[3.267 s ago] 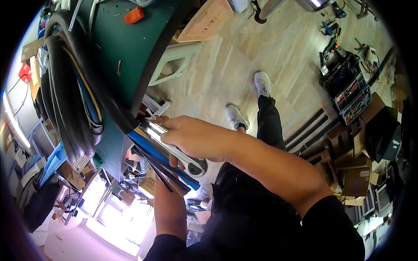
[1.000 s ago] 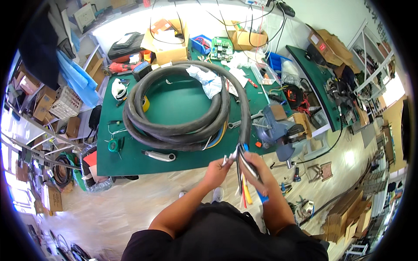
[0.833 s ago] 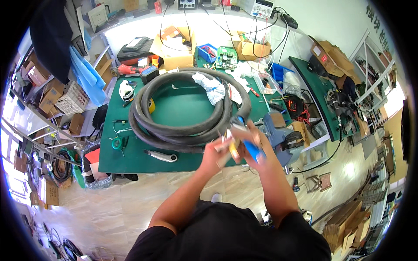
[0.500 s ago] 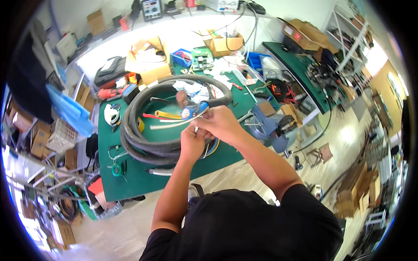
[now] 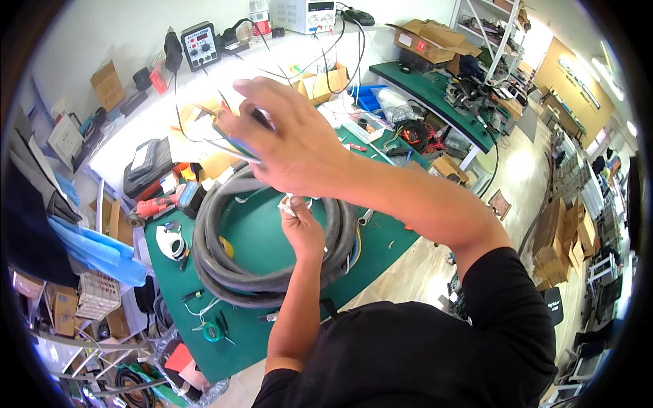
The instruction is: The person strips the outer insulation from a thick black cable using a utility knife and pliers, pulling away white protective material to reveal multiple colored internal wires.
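Observation:
My right hand (image 5: 299, 139) is raised above the far part of the bench, fingers bent and somewhat apart. Thin wires (image 5: 235, 149), blurred, stick out from under it, and a dark piece shows between the fingers. Lower down, over the middle of the coil, my left hand (image 5: 304, 231) is closed on a crumpled white wipe (image 5: 288, 204). A thick black cable (image 5: 211, 224) lies coiled on the green bench (image 5: 265, 224) around and below that hand. Its far side is partly hidden by my right hand.
A yellow tape roll (image 5: 226, 249) lies inside the coil. A red power tool (image 5: 155, 206), a white roll (image 5: 170, 242) and a green round reel (image 5: 214, 330) are on the left. Cardboard boxes (image 5: 320, 83) and a clear parts tray (image 5: 364, 129) stand behind.
My right hand has risen and moved left, away from my left hand. The hands were together on a thin pale tube; now they are apart. The view has shifted.

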Demonstrator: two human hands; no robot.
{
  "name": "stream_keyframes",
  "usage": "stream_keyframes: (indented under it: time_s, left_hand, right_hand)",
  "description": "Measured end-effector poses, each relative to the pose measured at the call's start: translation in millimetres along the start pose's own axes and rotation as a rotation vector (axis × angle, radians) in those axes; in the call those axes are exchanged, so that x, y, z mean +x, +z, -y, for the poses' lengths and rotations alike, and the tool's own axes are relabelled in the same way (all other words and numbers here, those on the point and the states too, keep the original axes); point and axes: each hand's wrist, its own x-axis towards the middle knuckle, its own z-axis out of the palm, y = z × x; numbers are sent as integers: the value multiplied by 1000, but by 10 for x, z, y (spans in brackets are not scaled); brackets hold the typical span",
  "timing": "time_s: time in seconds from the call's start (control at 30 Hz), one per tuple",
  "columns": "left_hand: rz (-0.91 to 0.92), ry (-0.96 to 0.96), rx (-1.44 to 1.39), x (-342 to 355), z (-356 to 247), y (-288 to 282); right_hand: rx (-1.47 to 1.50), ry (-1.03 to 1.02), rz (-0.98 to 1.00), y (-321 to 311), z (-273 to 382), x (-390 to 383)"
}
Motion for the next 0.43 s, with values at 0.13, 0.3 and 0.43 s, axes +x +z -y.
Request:
stream_keyframes:
  time_s: [0.13, 0.3, 0.43]
  left_hand:
    - [66, -116, -442, 465, -34, 338]
    - [115, -67, -588, 947, 276, 700]
    - [62, -131, -796, 1088, 181, 1136]
  right_hand:
    - [-200, -375, 77, 335, -201, 371]
    - [-336, -660, 368, 484, -596, 676]
    - [-285, -685, 597, 701, -953, 723]
